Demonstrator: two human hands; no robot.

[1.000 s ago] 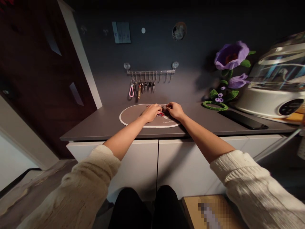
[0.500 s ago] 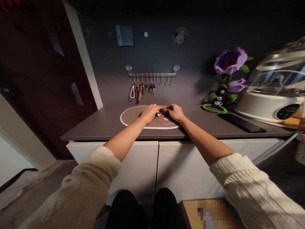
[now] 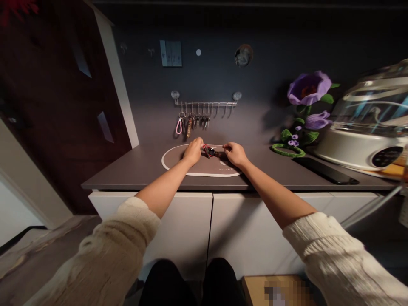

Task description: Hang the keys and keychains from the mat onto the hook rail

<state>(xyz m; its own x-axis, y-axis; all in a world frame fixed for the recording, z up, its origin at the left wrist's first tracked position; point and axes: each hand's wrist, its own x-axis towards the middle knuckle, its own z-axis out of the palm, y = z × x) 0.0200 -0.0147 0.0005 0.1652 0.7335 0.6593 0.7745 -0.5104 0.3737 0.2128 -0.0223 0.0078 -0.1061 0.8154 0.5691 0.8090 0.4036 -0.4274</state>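
Over the left part of an oval brown mat with a pale border (image 3: 172, 163), my left hand (image 3: 193, 152) is closed on a bunch of keys (image 3: 209, 151). Black and red pieces of the bunch stick out to the right of its fingers. My right hand (image 3: 235, 154) is over the mat's right side, its thumb and fingers pinched together. Whatever is in that pinch, if anything, is too small to make out. A gap separates the right fingertips from the bunch.
A clear hook rail (image 3: 205, 103) on the wall holds several keys, with a pink loop (image 3: 179, 126) among them. To the right are a purple crafted flower (image 3: 309, 89), a black phone (image 3: 325, 171) and a white appliance with a clear lid (image 3: 353, 144).
My left hand has shifted slightly left with the bunch of keys, widening the gap to my right hand. More of the red and black bunch now shows. The camera has tilted up slightly.
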